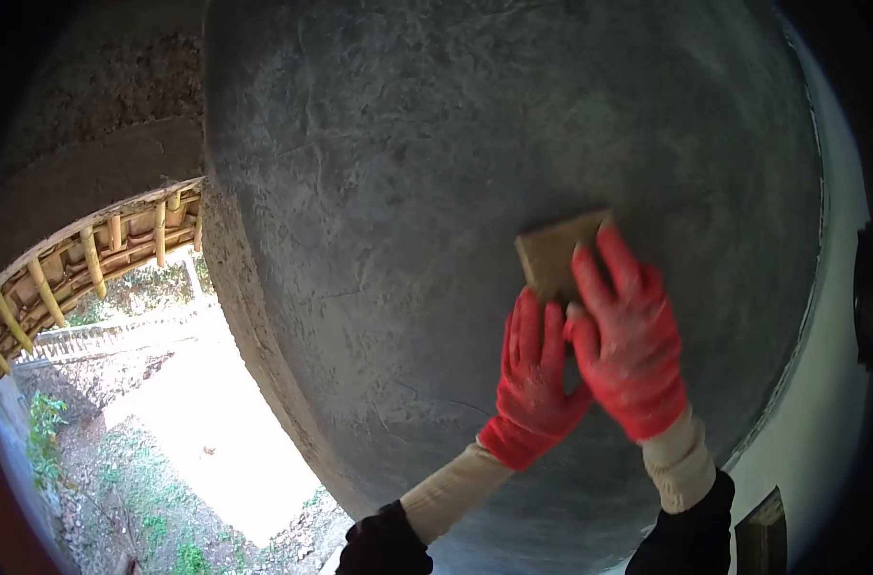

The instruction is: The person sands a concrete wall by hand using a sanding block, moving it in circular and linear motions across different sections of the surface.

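A flat tan block [549, 259] lies against the dark grey plastered wall [407, 230], right of the middle of the view. My right hand [633, 335], in a red-coated glove with a cream cuff, grips the block's right side, its fingertips on the face and upper edge. My left hand [537, 379], in a matching glove, is just below, its fingertips at the block's lower edge and its fingers stretched out and close together. The thumb side of the left hand is near the right palm. The side of the block facing the wall is hidden.
On the left, an opening edged by rough plaster [264, 335] shows bright ground [206, 422], green plants and a tiled roof underside [120, 244] with poles. A pale wall [820, 383] runs along the right, with a wooden piece [762, 537] at the lower right.
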Action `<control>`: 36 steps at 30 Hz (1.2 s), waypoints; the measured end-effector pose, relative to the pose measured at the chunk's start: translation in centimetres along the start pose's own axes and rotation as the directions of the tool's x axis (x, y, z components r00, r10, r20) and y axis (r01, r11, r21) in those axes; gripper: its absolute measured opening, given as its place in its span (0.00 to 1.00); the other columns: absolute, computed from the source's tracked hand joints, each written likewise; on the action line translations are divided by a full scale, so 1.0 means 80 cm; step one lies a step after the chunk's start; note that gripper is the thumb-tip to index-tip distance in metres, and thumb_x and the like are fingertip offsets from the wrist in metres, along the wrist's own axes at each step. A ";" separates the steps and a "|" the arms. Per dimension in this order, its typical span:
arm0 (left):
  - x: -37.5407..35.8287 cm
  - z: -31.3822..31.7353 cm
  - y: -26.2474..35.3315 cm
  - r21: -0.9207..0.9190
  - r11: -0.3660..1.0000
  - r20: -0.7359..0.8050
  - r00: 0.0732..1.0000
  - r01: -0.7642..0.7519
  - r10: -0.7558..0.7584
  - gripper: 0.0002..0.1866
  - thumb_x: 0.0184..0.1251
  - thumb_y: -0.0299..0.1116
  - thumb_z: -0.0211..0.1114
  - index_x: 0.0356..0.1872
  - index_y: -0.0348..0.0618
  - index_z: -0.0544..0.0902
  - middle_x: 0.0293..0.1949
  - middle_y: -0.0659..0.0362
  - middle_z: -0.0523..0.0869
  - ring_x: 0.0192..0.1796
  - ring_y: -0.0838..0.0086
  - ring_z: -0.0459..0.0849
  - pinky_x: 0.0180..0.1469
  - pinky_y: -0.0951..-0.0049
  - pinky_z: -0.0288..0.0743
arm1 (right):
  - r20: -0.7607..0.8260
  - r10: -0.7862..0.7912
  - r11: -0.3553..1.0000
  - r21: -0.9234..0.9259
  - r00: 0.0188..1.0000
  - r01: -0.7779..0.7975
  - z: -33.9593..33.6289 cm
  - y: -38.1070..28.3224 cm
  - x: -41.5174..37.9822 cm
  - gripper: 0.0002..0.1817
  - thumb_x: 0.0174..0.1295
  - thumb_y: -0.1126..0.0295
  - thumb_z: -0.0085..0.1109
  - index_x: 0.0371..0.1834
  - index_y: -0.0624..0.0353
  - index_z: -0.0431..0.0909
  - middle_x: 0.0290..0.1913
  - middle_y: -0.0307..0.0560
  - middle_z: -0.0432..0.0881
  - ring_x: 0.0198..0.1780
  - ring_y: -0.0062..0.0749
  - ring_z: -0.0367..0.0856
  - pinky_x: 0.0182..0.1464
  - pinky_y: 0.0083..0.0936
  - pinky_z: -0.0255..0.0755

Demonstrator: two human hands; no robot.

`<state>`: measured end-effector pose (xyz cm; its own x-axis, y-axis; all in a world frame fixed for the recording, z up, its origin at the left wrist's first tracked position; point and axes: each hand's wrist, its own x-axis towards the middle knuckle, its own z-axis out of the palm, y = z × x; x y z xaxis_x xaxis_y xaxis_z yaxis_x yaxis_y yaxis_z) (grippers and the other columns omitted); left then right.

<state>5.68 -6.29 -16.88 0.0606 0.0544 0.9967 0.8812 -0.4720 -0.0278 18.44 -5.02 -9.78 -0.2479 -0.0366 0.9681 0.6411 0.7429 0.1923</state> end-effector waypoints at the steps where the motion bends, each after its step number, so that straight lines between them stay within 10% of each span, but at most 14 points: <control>1: -0.015 0.009 0.002 0.165 0.986 0.062 0.998 0.017 -0.027 0.38 0.61 0.36 0.69 0.71 0.29 0.65 0.72 0.34 0.64 0.71 0.33 0.64 0.70 0.41 0.64 | 0.107 -0.022 0.998 0.067 0.994 0.015 -0.004 -0.008 -0.016 0.33 0.54 0.64 0.67 0.66 0.56 0.74 0.73 0.48 0.66 0.55 0.51 0.76 0.53 0.41 0.78; 7: -0.028 0.047 -0.004 0.338 0.905 -0.233 0.954 0.259 -0.187 0.36 0.69 0.46 0.62 0.71 0.33 0.66 0.74 0.30 0.59 0.69 0.34 0.68 0.65 0.46 0.70 | 0.198 -0.053 0.947 0.320 0.979 -0.014 -0.012 -0.010 -0.039 0.30 0.57 0.66 0.66 0.65 0.59 0.74 0.72 0.52 0.68 0.57 0.51 0.77 0.57 0.40 0.78; 12: 0.213 0.006 -0.046 0.439 0.898 -0.376 0.906 -0.010 0.193 0.39 0.52 0.43 0.73 0.67 0.42 0.72 0.71 0.36 0.65 0.58 0.37 0.75 0.59 0.48 0.74 | 0.002 0.012 0.896 0.443 1.000 -0.012 -0.033 0.063 0.034 0.24 0.59 0.72 0.66 0.61 0.59 0.79 0.64 0.53 0.77 0.51 0.44 0.83 0.54 0.35 0.80; 15: 0.334 -0.024 -0.048 0.411 0.912 -0.352 0.921 -0.007 0.166 0.39 0.51 0.41 0.73 0.67 0.41 0.72 0.71 0.37 0.66 0.56 0.37 0.77 0.59 0.48 0.74 | -0.072 0.186 0.816 0.567 0.980 -0.113 -0.025 0.102 0.085 0.20 0.61 0.78 0.63 0.58 0.59 0.81 0.62 0.52 0.80 0.48 0.36 0.85 0.52 0.27 0.80; 17: 0.346 -0.026 -0.039 0.368 0.928 -0.373 0.923 0.053 0.095 0.32 0.68 0.41 0.63 0.68 0.30 0.72 0.73 0.40 0.66 0.72 0.43 0.66 0.75 0.54 0.60 | -0.154 0.198 0.763 0.644 0.968 -0.054 -0.009 0.131 0.110 0.18 0.65 0.81 0.57 0.58 0.60 0.81 0.62 0.48 0.80 0.45 0.27 0.85 0.50 0.21 0.79; 20: 0.260 -0.021 -0.070 0.511 0.858 -0.297 0.926 -0.055 0.235 0.38 0.50 0.39 0.72 0.66 0.42 0.73 0.70 0.35 0.66 0.54 0.36 0.78 0.58 0.47 0.75 | -0.274 0.318 0.656 0.755 0.908 -0.002 0.020 0.148 0.131 0.17 0.66 0.81 0.55 0.57 0.61 0.82 0.61 0.46 0.80 0.45 0.24 0.84 0.49 0.22 0.80; 26: -0.114 -0.015 -0.047 0.323 0.937 0.159 0.984 -0.133 0.085 0.37 0.42 0.45 0.77 0.61 0.60 0.78 0.68 0.44 0.66 0.64 0.36 0.71 0.57 0.42 0.75 | -0.310 0.255 0.714 0.699 0.916 0.038 0.033 0.132 0.122 0.15 0.67 0.82 0.54 0.55 0.62 0.82 0.58 0.44 0.82 0.44 0.23 0.85 0.49 0.19 0.80; 29: -0.013 -0.041 -0.056 0.416 0.867 0.212 0.957 -0.273 0.199 0.44 0.41 0.42 0.79 0.65 0.47 0.72 0.72 0.34 0.61 0.63 0.29 0.71 0.59 0.37 0.74 | -0.277 0.212 0.742 0.670 0.937 0.031 0.036 0.135 0.120 0.17 0.67 0.82 0.52 0.56 0.61 0.82 0.60 0.42 0.81 0.42 0.22 0.82 0.48 0.19 0.79; 32: 0.175 -0.056 -0.107 0.536 0.808 -0.091 0.935 -0.245 0.343 0.41 0.51 0.39 0.74 0.70 0.40 0.71 0.71 0.33 0.64 0.65 0.35 0.72 0.64 0.48 0.70 | -0.239 0.188 0.759 0.651 0.953 0.013 0.036 0.144 0.123 0.18 0.68 0.82 0.50 0.59 0.60 0.81 0.62 0.41 0.80 0.42 0.21 0.80 0.49 0.19 0.78; 36: 0.295 -0.091 -0.134 0.348 0.933 -0.244 0.970 0.087 0.001 0.44 0.62 0.45 0.73 0.74 0.32 0.64 0.75 0.38 0.59 0.75 0.47 0.63 0.73 0.59 0.63 | -0.265 0.157 0.752 0.657 0.951 0.059 0.047 0.163 0.122 0.18 0.69 0.80 0.50 0.60 0.59 0.81 0.61 0.42 0.81 0.48 0.23 0.81 0.52 0.20 0.77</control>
<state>-5.75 -6.38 7.52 -0.0549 -0.1626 0.9852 0.9910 -0.1297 0.0338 21.68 6.81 1.60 0.0575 -0.0952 0.9938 -0.0093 0.9953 0.0959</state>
